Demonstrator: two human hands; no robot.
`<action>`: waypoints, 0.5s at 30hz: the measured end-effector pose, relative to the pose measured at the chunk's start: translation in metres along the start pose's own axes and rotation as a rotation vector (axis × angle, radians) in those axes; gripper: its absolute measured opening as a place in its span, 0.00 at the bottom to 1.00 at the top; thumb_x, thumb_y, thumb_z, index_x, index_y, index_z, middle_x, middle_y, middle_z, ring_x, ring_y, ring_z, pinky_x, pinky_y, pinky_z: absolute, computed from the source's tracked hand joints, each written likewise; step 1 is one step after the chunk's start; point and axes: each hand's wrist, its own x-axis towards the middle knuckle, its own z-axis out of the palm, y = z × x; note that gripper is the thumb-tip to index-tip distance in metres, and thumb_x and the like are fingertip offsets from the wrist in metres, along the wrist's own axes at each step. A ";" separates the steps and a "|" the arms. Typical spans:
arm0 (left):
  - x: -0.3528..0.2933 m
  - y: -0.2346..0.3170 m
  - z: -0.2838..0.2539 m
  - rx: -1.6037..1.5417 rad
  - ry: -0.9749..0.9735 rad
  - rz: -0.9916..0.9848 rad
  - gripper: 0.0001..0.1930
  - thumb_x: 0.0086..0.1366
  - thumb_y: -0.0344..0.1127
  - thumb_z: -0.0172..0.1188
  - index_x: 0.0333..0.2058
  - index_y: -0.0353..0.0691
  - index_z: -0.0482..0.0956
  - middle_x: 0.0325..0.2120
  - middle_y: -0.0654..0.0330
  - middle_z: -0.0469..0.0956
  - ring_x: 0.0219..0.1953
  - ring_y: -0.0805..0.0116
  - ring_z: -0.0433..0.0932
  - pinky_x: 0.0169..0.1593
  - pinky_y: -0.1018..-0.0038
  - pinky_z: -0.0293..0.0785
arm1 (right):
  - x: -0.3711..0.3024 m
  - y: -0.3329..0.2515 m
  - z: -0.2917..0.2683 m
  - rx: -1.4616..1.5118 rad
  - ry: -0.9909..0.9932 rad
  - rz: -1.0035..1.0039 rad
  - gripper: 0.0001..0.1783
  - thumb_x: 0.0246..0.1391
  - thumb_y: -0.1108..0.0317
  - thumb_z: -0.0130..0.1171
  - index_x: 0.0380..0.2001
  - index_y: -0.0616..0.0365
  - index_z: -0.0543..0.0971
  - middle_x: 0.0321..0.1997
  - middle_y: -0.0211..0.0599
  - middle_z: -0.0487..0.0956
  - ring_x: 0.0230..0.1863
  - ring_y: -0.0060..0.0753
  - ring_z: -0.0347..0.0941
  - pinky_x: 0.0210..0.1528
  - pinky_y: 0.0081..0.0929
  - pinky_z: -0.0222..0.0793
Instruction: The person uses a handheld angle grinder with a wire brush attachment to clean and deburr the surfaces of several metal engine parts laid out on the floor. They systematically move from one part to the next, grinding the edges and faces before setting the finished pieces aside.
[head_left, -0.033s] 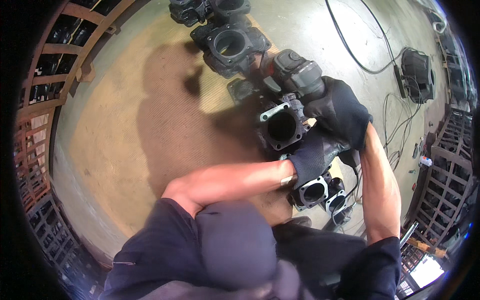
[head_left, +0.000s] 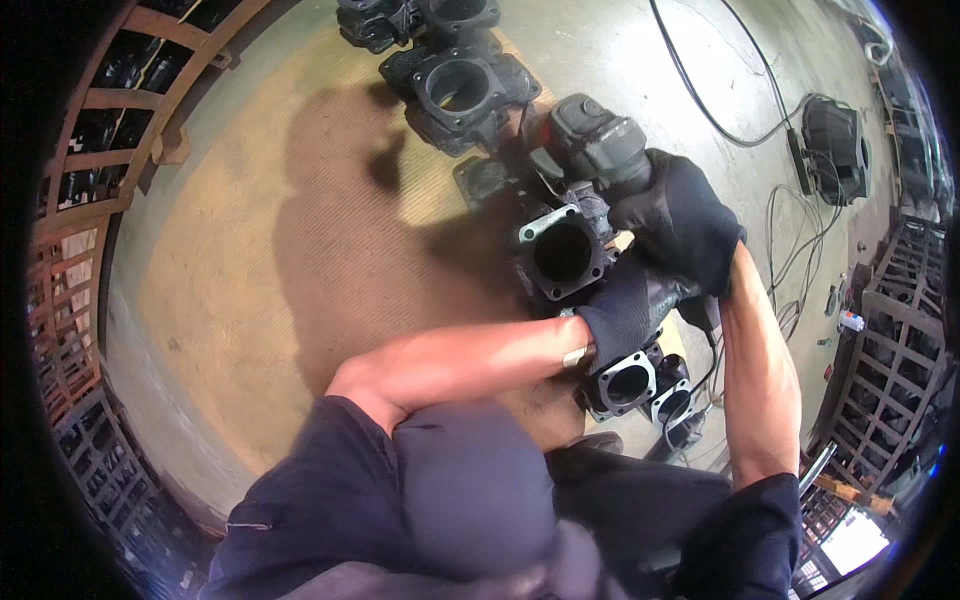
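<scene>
An angle grinder point(head_left: 600, 145) with a dark grey head lies over the far edge of a black metal casting point(head_left: 561, 253). My right hand point(head_left: 685, 215), in a dark glove, is closed round the grinder's body. Also gloved, my left hand point(head_left: 635, 305) is closed at the rear part of the grinder, close to the right wrist; its fingertips are partly hidden. The casting has a square flange with a round bore and a bright metal rim. Whether the grinder's disc touches it is hidden.
More flanged castings point(head_left: 458, 90) stand at the far side, and smaller ones point(head_left: 628, 384) near my feet. A tan ribbed mat point(head_left: 230, 250) covers the floor to the left. Black cables point(head_left: 765, 130) run on the right beside a dark case point(head_left: 835, 150). Slatted crates point(head_left: 120, 97) line the sides.
The grinder's head has tilted and shifted very slightly away from me. Both hands keep their hold, and the castings stay in place.
</scene>
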 end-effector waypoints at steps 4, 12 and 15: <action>0.011 0.001 0.000 -0.003 0.019 0.047 0.15 0.73 0.29 0.57 0.56 0.33 0.75 0.47 0.59 0.78 0.48 0.74 0.75 0.47 0.77 0.77 | -0.004 -0.025 -0.015 -0.051 0.017 0.094 0.27 0.44 0.59 0.69 0.44 0.70 0.82 0.36 0.54 0.86 0.40 0.45 0.84 0.45 0.35 0.77; -0.010 -0.013 0.027 -0.154 0.149 0.032 0.10 0.71 0.33 0.61 0.45 0.32 0.81 0.39 0.58 0.83 0.41 0.73 0.78 0.47 0.73 0.77 | -0.035 -0.023 0.005 -0.137 -0.045 0.115 0.26 0.44 0.60 0.69 0.46 0.62 0.82 0.42 0.53 0.86 0.45 0.49 0.84 0.52 0.37 0.76; -0.013 -0.065 0.041 -0.248 0.122 0.218 0.09 0.71 0.35 0.62 0.40 0.34 0.84 0.32 0.61 0.83 0.36 0.71 0.78 0.41 0.73 0.77 | -0.056 -0.018 0.009 -0.083 -0.055 0.141 0.28 0.36 0.67 0.71 0.45 0.67 0.80 0.34 0.41 0.84 0.35 0.31 0.78 0.43 0.31 0.77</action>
